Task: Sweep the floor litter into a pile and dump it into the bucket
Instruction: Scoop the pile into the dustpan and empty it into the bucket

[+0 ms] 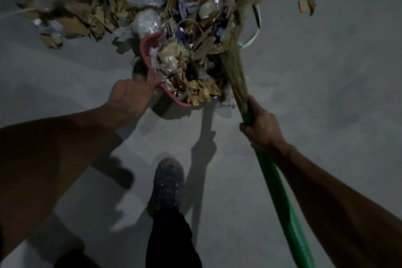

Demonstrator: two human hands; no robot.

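— Gripping what, each hand?

— Left hand (130, 95) has its fingers curled round the rim of the pink dustpan (145, 54), at the pan's near-left edge. Right hand (262, 125) is wrapped tight round the green handle of the broom (280, 200), just below where the straw bristles (233, 71) are bound on.

— And the litter, where does it sit against the pan?

— Some is heaped inside the pan: crumpled brown paper, cardboard scraps, bits of clear plastic. The main litter pile (134, 0) spreads beyond the pan's far side and off to its far left, mostly torn cardboard, bubble wrap and plastic film. A few cardboard pieces lie to the far right of the pan.

— The bristles?

— Just right of the pan, pressed against the litter at its right edge and running up past it.

— Is the pan flat on the floor (326, 71)?

— Hard to say; a dark shadow under its near edge suggests it may be tipped or raised, but the dim, blurred view won't settle it.

— Anything nearer than the pan?

— One dusty dark shoe (168, 182) and a dark trouser leg, on the grey floor.
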